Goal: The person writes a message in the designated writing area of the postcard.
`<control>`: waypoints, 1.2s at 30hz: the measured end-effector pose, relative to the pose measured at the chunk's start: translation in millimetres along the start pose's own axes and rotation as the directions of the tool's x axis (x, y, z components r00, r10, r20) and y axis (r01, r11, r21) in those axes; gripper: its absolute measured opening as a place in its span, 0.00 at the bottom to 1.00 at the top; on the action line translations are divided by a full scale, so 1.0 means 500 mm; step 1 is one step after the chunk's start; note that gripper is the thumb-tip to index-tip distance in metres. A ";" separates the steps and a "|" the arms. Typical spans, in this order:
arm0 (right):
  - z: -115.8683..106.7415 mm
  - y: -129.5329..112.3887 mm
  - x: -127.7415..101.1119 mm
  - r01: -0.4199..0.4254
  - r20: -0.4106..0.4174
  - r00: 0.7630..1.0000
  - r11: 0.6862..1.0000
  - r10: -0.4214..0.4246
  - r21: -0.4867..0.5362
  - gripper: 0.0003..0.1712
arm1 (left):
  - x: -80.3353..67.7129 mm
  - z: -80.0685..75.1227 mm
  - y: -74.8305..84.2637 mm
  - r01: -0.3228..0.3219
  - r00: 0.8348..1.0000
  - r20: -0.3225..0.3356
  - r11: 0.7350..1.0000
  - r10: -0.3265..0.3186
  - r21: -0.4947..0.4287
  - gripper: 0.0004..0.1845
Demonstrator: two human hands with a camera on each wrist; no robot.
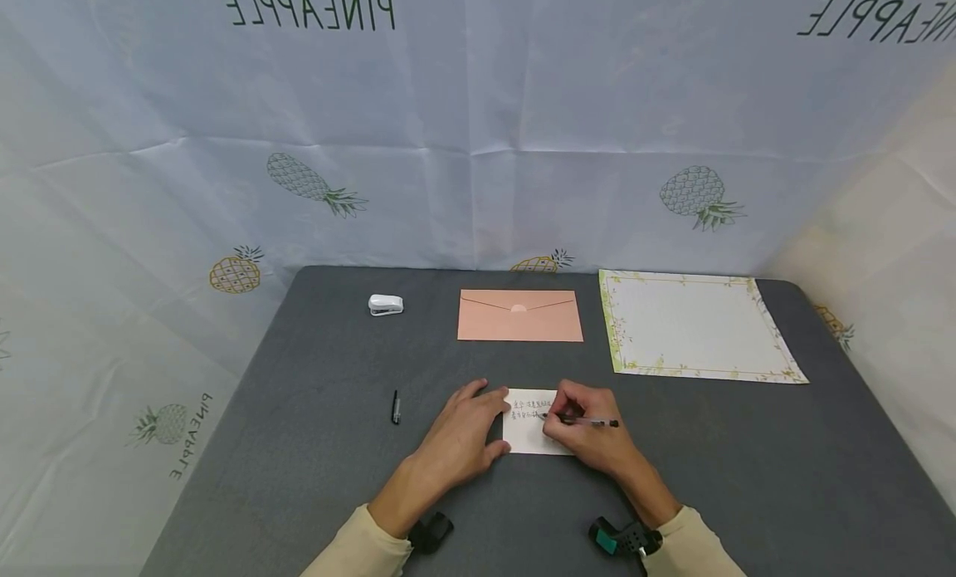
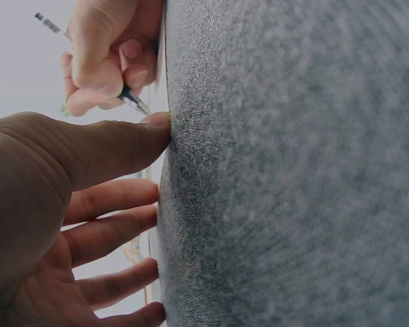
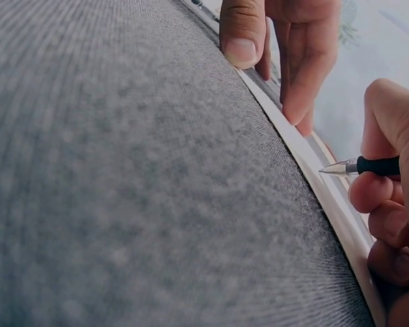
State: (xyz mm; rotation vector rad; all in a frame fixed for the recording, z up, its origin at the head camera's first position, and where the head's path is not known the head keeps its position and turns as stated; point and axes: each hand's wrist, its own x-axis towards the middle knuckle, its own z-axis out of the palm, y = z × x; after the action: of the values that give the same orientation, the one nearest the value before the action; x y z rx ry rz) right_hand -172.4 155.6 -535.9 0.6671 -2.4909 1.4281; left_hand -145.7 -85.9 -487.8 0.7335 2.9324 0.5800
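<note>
A small white card (image 1: 526, 436) with handwritten lines near its top lies on the dark grey table. My right hand (image 1: 590, 427) pinches a pen (image 1: 597, 422) between thumb and fingers, its tip at the writing on the card. In the right wrist view the pen's metal tip (image 3: 337, 168) points down at the paper. My left hand (image 1: 461, 434) rests at the card's left edge, fingers spread and thumb touching the lower left corner. The left wrist view shows the left thumb (image 2: 116, 146) and outstretched fingertips down on the surface.
A black pen cap (image 1: 396, 408) lies left of the left hand. Farther back are a white stapler (image 1: 385, 305), a pink envelope (image 1: 519, 318) and a large sheet with a floral border (image 1: 695, 328). A pineapple-print curtain (image 1: 478, 104) hangs behind the table.
</note>
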 end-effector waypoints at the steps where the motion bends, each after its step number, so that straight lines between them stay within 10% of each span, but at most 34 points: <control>1: 0.000 0.001 0.000 -0.001 0.001 1.000 1.000 0.001 -0.001 0.20 | 0.000 0.000 0.000 0.000 1.000 0.000 1.000 0.000 -0.001 0.28; 36: -0.011 0.006 -0.006 -0.003 -0.089 0.996 1.000 0.004 0.018 0.23 | 0.001 0.000 0.001 0.002 1.000 0.008 1.000 -0.002 -0.012 0.27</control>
State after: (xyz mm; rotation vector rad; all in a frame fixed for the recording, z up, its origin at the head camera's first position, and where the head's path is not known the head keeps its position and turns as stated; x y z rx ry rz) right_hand -171.4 162.3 -536.4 0.5894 -2.4156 1.4494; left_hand -145.8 -85.3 -487.6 0.7302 2.9195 0.5919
